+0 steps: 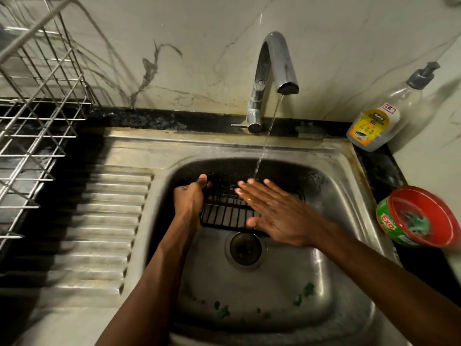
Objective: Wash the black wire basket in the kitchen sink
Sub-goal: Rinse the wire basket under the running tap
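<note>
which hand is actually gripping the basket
The left hand: it grips the left edge of the black wire basket. The right hand lies flat over it, fingers straight, under the running water.

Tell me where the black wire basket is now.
In the head view, the black wire basket sits in the steel sink, beyond the round drain, below the chrome tap; the left hand grips its left edge.

dim, warm light | glare on tap [275, 71] | motion blur, edges bowed
</note>
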